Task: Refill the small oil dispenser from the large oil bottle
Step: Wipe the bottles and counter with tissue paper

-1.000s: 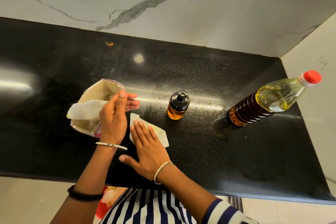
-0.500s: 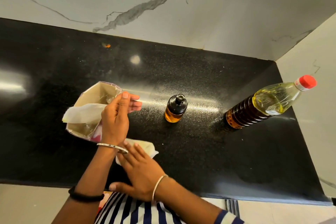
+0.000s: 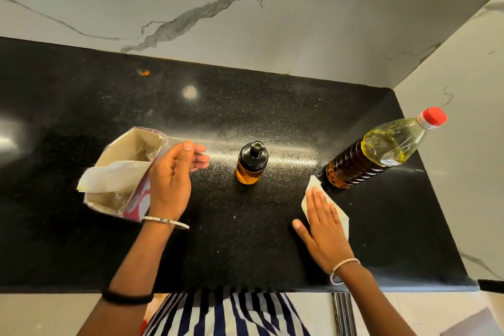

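While the right hand (image 3: pixel 326 229) lies flat on a white tissue (image 3: pixel 311 184), its straight fingers pressing it to the black counter (image 3: pixel 231 240), it grasps nothing. The tissue's far corner comes just beside the foot of the large oil bottle (image 3: pixel 381 150), which stands at the right end of the counter near the side wall. Its red cap (image 3: pixel 433 116) is on, and its contents look dark amber low down and yellow near the shoulder. The left hand (image 3: pixel 171 180) is loose and unclenched, fingers stretched out, set against the right side of an open tissue box (image 3: pixel 120 148) from which a sheet (image 3: pixel 114 176) sticks out. The small oil dispenser (image 3: pixel 251 163) stands between the two hands, apart from both, with its black pump top on and amber oil inside.
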